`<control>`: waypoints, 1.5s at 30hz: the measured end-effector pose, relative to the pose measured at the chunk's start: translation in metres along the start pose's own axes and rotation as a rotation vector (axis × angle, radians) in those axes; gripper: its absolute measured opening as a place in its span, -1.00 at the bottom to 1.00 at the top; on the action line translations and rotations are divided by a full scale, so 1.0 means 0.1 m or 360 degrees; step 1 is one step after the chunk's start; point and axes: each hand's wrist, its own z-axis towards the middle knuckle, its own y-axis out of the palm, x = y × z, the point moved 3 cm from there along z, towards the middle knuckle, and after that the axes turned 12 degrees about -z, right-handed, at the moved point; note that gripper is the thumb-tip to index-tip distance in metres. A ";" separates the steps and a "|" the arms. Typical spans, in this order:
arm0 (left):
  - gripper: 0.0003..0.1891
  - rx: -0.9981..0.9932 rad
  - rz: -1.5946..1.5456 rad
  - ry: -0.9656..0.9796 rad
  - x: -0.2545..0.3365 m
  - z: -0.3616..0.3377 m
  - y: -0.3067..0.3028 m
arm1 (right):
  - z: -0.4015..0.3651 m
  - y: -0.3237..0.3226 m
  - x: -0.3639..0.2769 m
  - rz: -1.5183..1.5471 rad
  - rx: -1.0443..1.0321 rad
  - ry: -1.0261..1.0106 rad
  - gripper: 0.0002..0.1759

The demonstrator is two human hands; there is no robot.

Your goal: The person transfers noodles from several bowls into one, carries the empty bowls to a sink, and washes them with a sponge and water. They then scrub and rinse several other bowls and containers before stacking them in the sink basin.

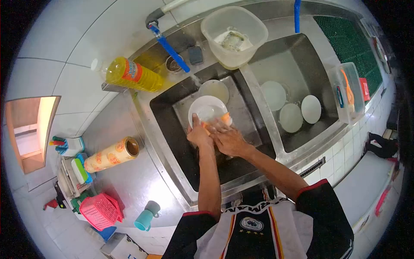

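My left hand [198, 134] grips the near left rim of a white bowl [202, 105], thumb over the edge. The bowl is tilted above the left sink basin [254, 112]. My right hand [228, 139] is pressed to the bowl's near side, its fingers closed over an orange sponge or cloth [225, 117], partly hidden. Behind the bowl, a second pale dish [214, 90] sits in the basin. Above it, a blue tap pipe [172, 52] lets out water.
Several white dishes [290, 118] lie in the right basin. A clear tub [235, 26] stands on the back ledge, beside a yellow soap bottle [133, 74]. On the left counter are a plastic-wrap roll [112, 154], a pink basket [101, 211] and a teal cup [143, 220].
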 end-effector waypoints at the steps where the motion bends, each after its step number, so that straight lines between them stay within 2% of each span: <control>1: -0.62 -0.0030 -0.0017 -0.0059 0.07 0.01 0.04 | -0.01 0.07 0.05 0.0218 0.0015 -0.0054 -0.51; 4: -0.52 -0.0056 -0.0158 -0.0196 0.14 -0.03 0.08 | -0.03 -0.10 0.18 0.0292 0.0065 -0.0232 -0.46; 7: -0.47 -0.0103 -0.0265 -0.0194 0.12 0.00 0.12 | 0.08 -0.10 0.50 -0.0082 0.0256 -0.0408 -0.34; 8: -0.48 -0.0119 -0.0287 -0.0176 0.14 0.00 0.15 | 0.10 -0.16 0.50 -0.0053 0.0367 -0.0403 -0.30; 11: -0.49 -0.0215 -0.0338 -0.0105 0.20 -0.01 0.32 | 0.17 -0.30 0.48 0.0097 0.0504 -0.0347 -0.37; 14: -0.51 -0.0245 -0.0292 0.0015 0.25 -0.03 0.39 | 0.21 -0.36 0.53 0.0492 0.0622 -0.0061 -0.48; 17: -0.55 -0.0160 -0.0338 0.0028 0.27 -0.05 0.44 | 0.20 -0.41 0.73 0.1825 0.0581 0.0474 -0.58; 20: -0.59 -0.0162 -0.0381 -0.0007 0.31 -0.15 0.54 | 0.34 -0.67 0.52 0.1637 0.0926 0.0453 -0.62; 23: -0.59 -0.0199 -0.0235 0.0085 0.23 -0.18 0.58 | 0.24 -0.55 0.37 -0.0104 0.0961 0.0043 -0.65; 24: -0.59 -0.0210 -0.0168 0.0144 0.20 -0.14 0.60 | 0.21 -0.45 0.33 0.0063 0.0766 -0.0032 -0.68; 27: -0.59 -0.0180 -0.0209 -0.0018 0.08 -0.19 0.50 | 0.12 -0.59 0.36 -0.0341 0.0775 0.0034 -0.71; 28: -0.58 -0.0203 -0.0180 -0.0015 0.03 -0.23 0.46 | 0.18 -0.57 0.47 -0.0429 0.0867 0.0166 -0.73; 31: -0.54 -0.0335 0.0181 0.0026 -0.13 -0.16 0.37 | 0.52 -0.83 0.51 -0.0639 0.0752 -0.0129 -0.69; 32: -0.51 -0.0283 0.0252 -0.0002 -0.10 -0.11 0.38 | 0.56 -0.85 0.40 -0.0511 0.0560 -0.0201 -0.60; 34: -0.46 -0.0169 0.0382 -0.0057 0.07 0.04 0.42 | 0.47 -0.60 0.28 -0.0247 0.0488 -0.0286 -0.55; 35: -0.44 -0.0218 0.0533 -0.0151 0.16 0.08 0.40 | 0.40 -0.51 0.23 -0.0114 0.0450 -0.0325 -0.53; 36: -0.41 -0.0270 0.0680 -0.0239 0.28 0.14 0.39 | 0.31 -0.59 0.20 -0.0141 0.0304 -0.0518 -0.49; 37: -0.38 -0.0327 0.0821 -0.0320 0.35 0.20 0.41 | 0.30 -0.70 0.23 -0.0367 0.0246 -0.0623 -0.53; 38: -0.32 -0.0524 0.0400 -0.0337 0.09 0.44 0.30 | 0.26 -0.80 0.24 -0.0583 0.0180 -0.0720 -0.56; 39: -0.31 -0.0645 0.0524 -0.0445 0.13 0.46 0.25 | 0.21 -0.84 0.25 -0.0794 0.0114 -0.0803 -0.58; 40: -0.30 -0.0781 0.0643 -0.0549 0.19 0.50 0.23 | 0.21 -0.83 0.32 -0.0881 0.0389 -0.0932 -0.66; 41: -0.29 -0.0909 0.0761 -0.0664 0.22 0.51 0.17 | 0.22 -0.87 0.26 -0.0922 0.0169 -0.1006 -0.70; 42: -0.30 -0.1089 0.0765 -0.0827 0.15 0.59 0.09 | 0.26 -1.00 0.15 -0.0967 -0.0056 -0.1088 -0.74; 43: -0.31 -0.1059 0.0567 -0.1081 0.00 0.60 -0.03 | 0.27 -1.09 0.06 -0.1005 -0.0284 -0.1166 -0.78; 45: -0.34 -0.0972 0.0180 -0.1582 -0.17 0.47 -0.37 | 0.20 -1.17 -0.12 -0.0822 -0.0279 -0.1210 -0.90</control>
